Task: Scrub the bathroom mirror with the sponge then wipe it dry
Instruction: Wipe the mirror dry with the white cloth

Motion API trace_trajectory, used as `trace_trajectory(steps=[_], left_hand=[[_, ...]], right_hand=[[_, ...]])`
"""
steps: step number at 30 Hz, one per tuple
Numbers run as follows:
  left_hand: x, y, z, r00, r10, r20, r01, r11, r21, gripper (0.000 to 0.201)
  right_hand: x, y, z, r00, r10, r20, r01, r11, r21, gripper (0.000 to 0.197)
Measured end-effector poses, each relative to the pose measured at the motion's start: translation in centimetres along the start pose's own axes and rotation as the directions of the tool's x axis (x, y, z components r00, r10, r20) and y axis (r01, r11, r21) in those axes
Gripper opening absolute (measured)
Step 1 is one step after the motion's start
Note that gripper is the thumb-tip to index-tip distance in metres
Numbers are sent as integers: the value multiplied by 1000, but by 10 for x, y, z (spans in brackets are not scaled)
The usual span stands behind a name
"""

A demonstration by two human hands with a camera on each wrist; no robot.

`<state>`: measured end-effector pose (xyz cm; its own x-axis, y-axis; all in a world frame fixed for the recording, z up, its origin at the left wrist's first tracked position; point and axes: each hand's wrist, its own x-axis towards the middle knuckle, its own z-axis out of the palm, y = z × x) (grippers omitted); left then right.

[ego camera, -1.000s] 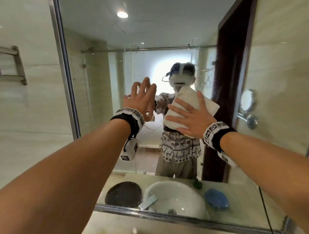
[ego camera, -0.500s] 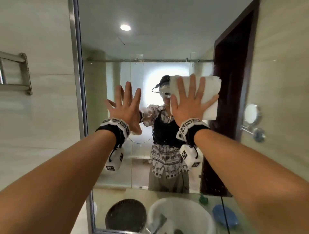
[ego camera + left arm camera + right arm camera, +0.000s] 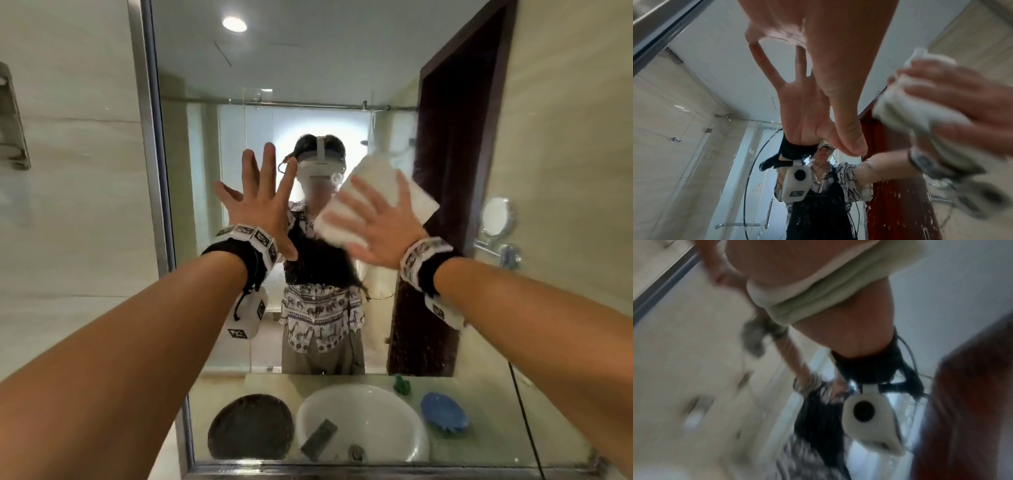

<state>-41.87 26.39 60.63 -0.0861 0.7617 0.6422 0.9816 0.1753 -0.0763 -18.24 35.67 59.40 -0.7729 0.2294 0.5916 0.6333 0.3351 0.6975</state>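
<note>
A large wall mirror (image 3: pixel 308 75) fills the head view. My right hand (image 3: pixel 380 222) lies flat with spread fingers on a folded white cloth (image 3: pixel 387 185) and presses it against the glass at face height. The cloth (image 3: pixel 818 293) shows blurred under the palm in the right wrist view. My left hand (image 3: pixel 260 202) is spread open with straight fingers, its fingertips (image 3: pixel 753 38) touching the glass to the left of the cloth. A grey sponge (image 3: pixel 318 438) appears reflected, lying in the white basin (image 3: pixel 383 404).
The mirror's metal frame (image 3: pixel 150 171) runs down the left, with a tiled wall and a towel rack (image 3: pixel 13 123) beyond. A small round magnifying mirror (image 3: pixel 496 216) hangs on the right wall. Reflected below are a dark round dish (image 3: pixel 251 426) and a blue dish (image 3: pixel 443 413).
My right hand has slid the cloth down and to the right, tilting it. The left hand stays spread on the glass. The head view has dropped, showing more of the basin.
</note>
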Motion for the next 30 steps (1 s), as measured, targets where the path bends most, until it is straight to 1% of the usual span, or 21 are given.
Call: trace_trajectory(steps=[1, 2, 3, 4, 5, 7, 8, 9, 10, 11, 12, 14, 17, 18, 19, 20, 22, 25, 26, 28, 30], left_hand=[[1, -2, 2, 1000, 8, -5, -8, 1000, 1, 165], [2, -3, 2, 1000, 13, -6, -13, 1000, 0, 166], [4, -4, 3, 1000, 15, -6, -15, 1000, 1, 166], [4, -4, 3, 1000, 16, -6, -16, 1000, 4, 166], [3, -4, 3, 1000, 18, -6, -18, 1000, 9, 165], [3, -4, 3, 1000, 20, -3, -20, 1000, 18, 163], [3, -4, 1, 1000, 16, 3, -16, 1000, 20, 163], [3, -4, 0, 1000, 11, 9, -12, 1000, 20, 163], [2, -4, 0, 1000, 8, 12, -8, 1000, 18, 163], [1, -4, -1, 1000, 8, 12, -8, 1000, 19, 162], [-1, -3, -2, 1000, 11, 11, -11, 1000, 22, 161], [-9, -5, -2, 1000, 26, -3, -26, 999, 41, 154], [-23, -24, -2, 994, 94, -45, -92, 995, 46, 140], [-26, -34, -3, 991, 113, -75, -110, 993, 49, 137], [-30, -46, -3, 988, 115, -103, -110, 992, 57, 137], [-33, -59, -4, 989, 92, -120, -84, 994, 69, 139], [-40, -86, -5, 994, -9, -111, 19, 996, 90, 146], [-46, -123, -6, 988, -153, 3, 153, 985, 81, 161], [-46, -133, -5, 984, -174, 38, 170, 982, 84, 164], [-45, -144, -2, 983, -166, 83, 156, 982, 110, 167], [-44, -145, 1, 988, -139, 73, 130, 985, 116, 166]], right_hand=[[17, 12, -8, 983, 182, -30, -182, 983, 19, 68], [35, 21, -19, 927, 368, -64, -365, 929, 61, 67], [53, 27, -30, 847, 524, -86, -512, 849, 128, 64], [69, 30, -40, 765, 637, -95, -612, 765, 199, 61], [82, 29, -47, 696, 711, -99, -674, 694, 253, 59], [96, 18, -50, 596, 794, -115, -743, 600, 296, 59], [99, 10, -48, 569, 814, -119, -761, 576, 300, 59], [98, 1, -46, 564, 818, -116, -765, 570, 299, 59], [96, -7, -43, 582, 806, -110, -755, 585, 294, 59], [92, -14, -39, 614, 782, -103, -735, 615, 286, 60], [87, -22, -36, 654, 750, -96, -708, 652, 273, 60], [73, -40, -30, 752, 654, -85, -623, 746, 235, 61], [43, -82, -14, 916, 398, -53, -384, 906, 177, 60], [32, -95, -9, 953, 301, -27, -294, 944, 149, 61], [23, -105, -4, 975, 222, -3, -219, 967, 132, 62], [18, -111, -1, 986, 166, 8, -166, 978, 125, 62], [15, -113, 0, 995, 97, 22, -99, 988, 116, 64], [16, -108, -3, 998, 10, 65, -14, 998, 61, 68], [15, -107, -3, 998, -2, 69, -2, 999, 54, 68], [15, -105, -5, 997, -10, 72, 6, 998, 55, 68], [18, -102, -7, 997, -31, 72, 27, 998, 56, 67]])
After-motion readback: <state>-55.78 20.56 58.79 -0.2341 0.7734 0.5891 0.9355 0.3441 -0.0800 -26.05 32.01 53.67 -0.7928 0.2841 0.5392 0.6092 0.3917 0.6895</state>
